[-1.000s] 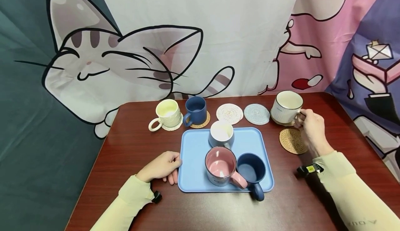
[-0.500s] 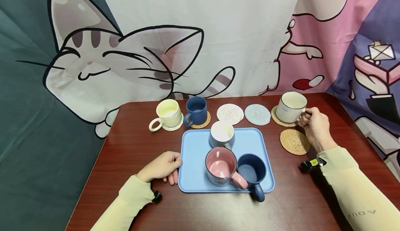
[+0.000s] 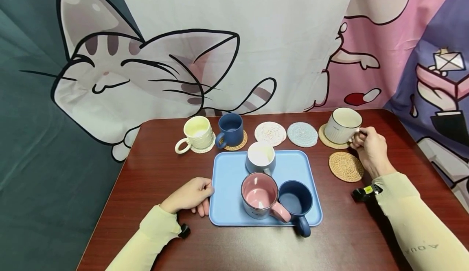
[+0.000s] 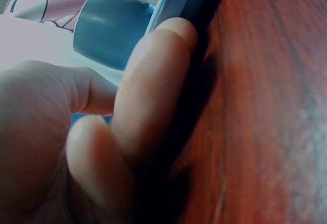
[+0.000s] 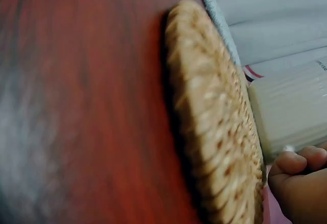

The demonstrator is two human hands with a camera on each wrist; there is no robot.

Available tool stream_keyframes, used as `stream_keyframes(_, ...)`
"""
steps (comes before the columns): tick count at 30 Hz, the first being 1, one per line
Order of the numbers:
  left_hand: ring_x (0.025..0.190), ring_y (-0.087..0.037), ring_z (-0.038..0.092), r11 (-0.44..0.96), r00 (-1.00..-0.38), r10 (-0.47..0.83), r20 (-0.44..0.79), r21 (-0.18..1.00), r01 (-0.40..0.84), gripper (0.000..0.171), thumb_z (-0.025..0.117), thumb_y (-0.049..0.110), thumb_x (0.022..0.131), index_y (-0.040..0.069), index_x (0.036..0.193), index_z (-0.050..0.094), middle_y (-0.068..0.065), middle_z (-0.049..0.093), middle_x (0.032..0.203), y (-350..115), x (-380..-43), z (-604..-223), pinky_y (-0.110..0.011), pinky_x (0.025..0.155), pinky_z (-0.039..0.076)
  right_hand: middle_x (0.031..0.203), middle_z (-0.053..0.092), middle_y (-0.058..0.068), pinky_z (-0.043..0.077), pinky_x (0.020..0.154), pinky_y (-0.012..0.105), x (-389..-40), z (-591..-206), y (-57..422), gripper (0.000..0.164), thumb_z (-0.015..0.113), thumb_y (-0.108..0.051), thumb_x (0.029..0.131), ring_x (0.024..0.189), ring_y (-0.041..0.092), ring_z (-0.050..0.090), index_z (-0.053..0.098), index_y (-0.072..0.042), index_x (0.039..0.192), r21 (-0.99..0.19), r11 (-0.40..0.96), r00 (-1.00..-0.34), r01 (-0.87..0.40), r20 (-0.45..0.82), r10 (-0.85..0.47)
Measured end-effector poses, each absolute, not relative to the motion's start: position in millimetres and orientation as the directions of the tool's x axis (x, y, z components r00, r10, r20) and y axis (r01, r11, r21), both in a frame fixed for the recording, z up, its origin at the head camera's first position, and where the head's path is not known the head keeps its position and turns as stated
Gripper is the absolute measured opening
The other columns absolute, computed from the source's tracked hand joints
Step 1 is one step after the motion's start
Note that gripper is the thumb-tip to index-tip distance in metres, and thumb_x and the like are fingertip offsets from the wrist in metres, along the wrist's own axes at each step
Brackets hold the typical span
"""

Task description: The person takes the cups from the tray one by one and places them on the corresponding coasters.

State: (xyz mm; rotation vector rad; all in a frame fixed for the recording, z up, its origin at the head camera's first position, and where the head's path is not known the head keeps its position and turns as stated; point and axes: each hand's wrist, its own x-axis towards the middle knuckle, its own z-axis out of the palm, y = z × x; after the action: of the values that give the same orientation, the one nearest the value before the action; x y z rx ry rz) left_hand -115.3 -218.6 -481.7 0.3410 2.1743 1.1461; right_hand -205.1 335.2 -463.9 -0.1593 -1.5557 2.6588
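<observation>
At the back right, my right hand (image 3: 371, 149) pinches the handle of a ribbed white mug (image 3: 341, 127) with a dark rim. That mug is over a round tan coaster (image 3: 327, 140); the right wrist view shows its ribbed side (image 5: 296, 109) beside the curled fingers. My left hand (image 3: 190, 195) grips the left edge of a light blue tray (image 3: 227, 202), thumb on top and fingers beneath the rim. On the tray stand a pink mug (image 3: 259, 191), a navy mug (image 3: 294, 197) and a grey-white mug (image 3: 260, 157). The left wrist view shows fingers (image 4: 148, 91) at the tray's edge.
A second woven coaster (image 3: 346, 167) lies in front of the white mug. Along the back are a white coaster (image 3: 270, 133), a pale blue coaster (image 3: 302, 134), a navy mug (image 3: 231, 128) and a pale yellow mug (image 3: 198, 132), both mugs on coasters. A printed curtain (image 3: 286, 43) hangs behind the table.
My right hand has shifted the white mug a little to the right, uncovering more of the coaster on its left. My left hand and the tray stay put.
</observation>
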Motion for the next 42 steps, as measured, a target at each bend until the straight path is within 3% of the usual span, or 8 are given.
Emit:
stream_keyframes(13,0.050,-0.024,0.072,0.584,-0.763,0.498,-0.412,0.810,-0.057,0.028,0.042,0.016,0.104,0.007,0.081,0.055,-0.008,0.072,0.059,-219.8,-116.8,-481.8,-0.024,0.040,0.046,0.065,0.017,0.005,0.013,0.066,0.037,-204.6,-468.7,339.4,0.048,0.031,-0.006,0.107,0.066,0.025,0.016,0.034,-0.008,0.059,-0.905,-0.426,-0.990,0.005,-0.065,0.126)
stream_keyframes(25,0.050,-0.023,0.071,0.584,-0.764,0.492,-0.418,0.809,-0.066,0.028,0.043,0.017,0.105,0.007,0.082,0.055,-0.008,0.072,0.060,-220.0,-115.3,-482.6,-0.024,0.040,0.046,0.059,0.047,0.001,0.040,0.058,0.028,-200.5,-464.3,337.2,0.044,0.039,-0.009,0.107,0.061,0.016,0.046,0.050,-0.006,0.064,-0.906,-0.420,-0.977,0.057,-0.138,0.165)
stream_keyframes(34,0.049,-0.022,0.071,0.580,-0.764,0.501,-0.406,0.813,-0.052,0.029,0.042,0.017,0.105,0.008,0.081,0.056,-0.007,0.072,0.059,-218.9,-115.0,-483.3,-0.025,0.039,0.047,0.058,0.057,0.001,0.050,0.051,0.025,-199.1,-462.2,335.0,0.043,0.043,-0.008,0.105,0.057,0.013,0.057,0.061,-0.005,0.066,-0.913,-0.404,-0.947,0.058,-0.178,0.268)
stream_keyframes(42,0.050,-0.022,0.071,0.585,-0.765,0.502,-0.403,0.810,-0.042,0.029,0.042,0.017,0.105,0.008,0.081,0.056,-0.007,0.072,0.059,-219.3,-114.6,-481.5,-0.026,0.040,0.049,0.064,0.060,-0.004,0.053,0.051,0.023,-195.9,-457.3,333.1,0.035,0.050,-0.011,0.103,0.063,0.008,0.060,0.067,-0.008,0.073,-0.960,-0.266,-0.906,0.093,-0.193,0.378)
